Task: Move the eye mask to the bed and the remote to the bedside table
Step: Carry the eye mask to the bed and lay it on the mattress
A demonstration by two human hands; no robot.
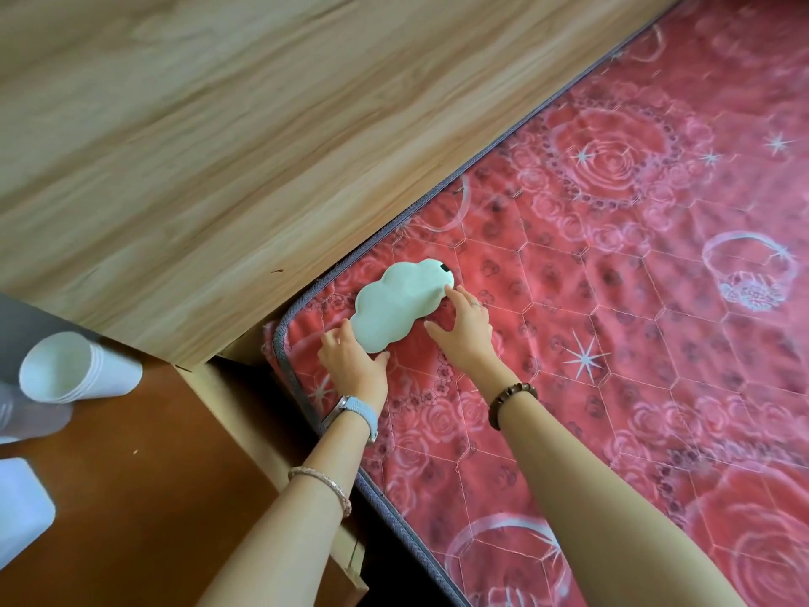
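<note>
While the eye mask (400,306) lies on the bed (613,300) beside the headboard (175,168), your left hand (354,359) and right hand (466,328) touch its ends, fingers loosely spread, gripping nothing. It looks soft and light; hold it by the ends.

left grip (352,357), right grip (464,328), fingers spread

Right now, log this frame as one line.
eye mask: on bed, near headboard corner | left hand: touching mask end | right hand: touching other end | remote: unseen
</note>
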